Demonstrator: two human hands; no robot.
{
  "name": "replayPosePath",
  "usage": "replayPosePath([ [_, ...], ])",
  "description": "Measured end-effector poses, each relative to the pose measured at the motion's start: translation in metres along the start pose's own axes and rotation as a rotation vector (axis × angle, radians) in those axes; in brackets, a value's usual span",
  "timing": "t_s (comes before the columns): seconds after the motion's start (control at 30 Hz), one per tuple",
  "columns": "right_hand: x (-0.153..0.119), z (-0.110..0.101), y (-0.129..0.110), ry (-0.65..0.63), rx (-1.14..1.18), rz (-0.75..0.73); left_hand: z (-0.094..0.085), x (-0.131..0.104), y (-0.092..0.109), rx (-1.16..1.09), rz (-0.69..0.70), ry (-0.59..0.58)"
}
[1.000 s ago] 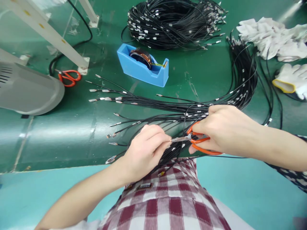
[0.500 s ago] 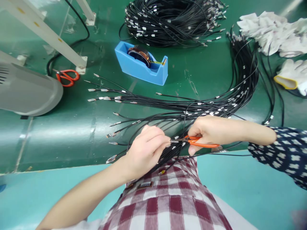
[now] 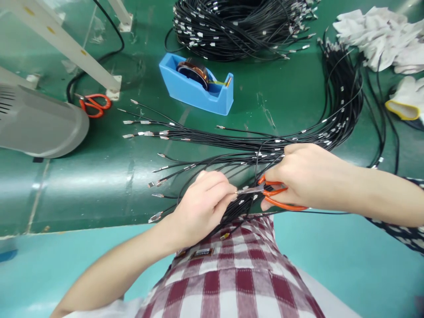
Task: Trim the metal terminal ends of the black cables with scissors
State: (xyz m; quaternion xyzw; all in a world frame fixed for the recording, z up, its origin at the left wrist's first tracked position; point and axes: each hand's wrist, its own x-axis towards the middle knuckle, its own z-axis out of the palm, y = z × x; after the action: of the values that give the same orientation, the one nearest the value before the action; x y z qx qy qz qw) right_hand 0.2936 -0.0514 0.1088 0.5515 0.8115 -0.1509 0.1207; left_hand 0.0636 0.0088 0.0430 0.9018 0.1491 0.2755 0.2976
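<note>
Orange-handled scissors (image 3: 270, 193), clasped in the right hand's (image 3: 300, 174) curled fingers, reach the left hand's (image 3: 207, 203) pinched fingertips above black cables (image 3: 215, 140); their handles show wider than half a second ago. The checked apron's (image 3: 245, 282) label (image 3: 202, 252) is illegible.

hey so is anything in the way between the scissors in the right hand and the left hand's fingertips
Nothing visible. The blades of the scissors in the right hand reach right up to the fingertips of the left hand. Black cables show behind the blades, not across them.
</note>
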Motion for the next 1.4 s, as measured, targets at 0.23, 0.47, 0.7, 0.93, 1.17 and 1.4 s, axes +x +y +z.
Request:
replayPosePath([
  [0.23, 0.002, 0.002, 0.002, -0.204, 0.369, 0.067, -0.001, -0.001, -0.001, 0.008, 0.029, -0.043],
  [0.47, 0.008, 0.023, 0.016, -0.557, 0.934, 0.077, 0.001, -0.005, -0.002, -0.016, 0.041, -0.079],
  [0.7, 0.016, 0.052, 0.03, -0.776, 1.268, -0.02, 0.003, -0.007, -0.003, -0.041, 0.074, -0.077],
  [0.93, 0.013, 0.058, 0.031, -0.639, 1.335, 0.015, 0.0, -0.007, -0.004, -0.085, -0.021, -0.027],
  [1.17, 0.01, 0.042, 0.006, 0.129, 1.474, 0.261, -0.006, 0.006, 0.0, -0.155, -0.15, 0.048],
  [1.4, 0.031, 0.037, -0.011, 0.225, 1.709, 0.172, -0.002, 0.006, -0.004, -0.082, -0.198, 0.089],
])
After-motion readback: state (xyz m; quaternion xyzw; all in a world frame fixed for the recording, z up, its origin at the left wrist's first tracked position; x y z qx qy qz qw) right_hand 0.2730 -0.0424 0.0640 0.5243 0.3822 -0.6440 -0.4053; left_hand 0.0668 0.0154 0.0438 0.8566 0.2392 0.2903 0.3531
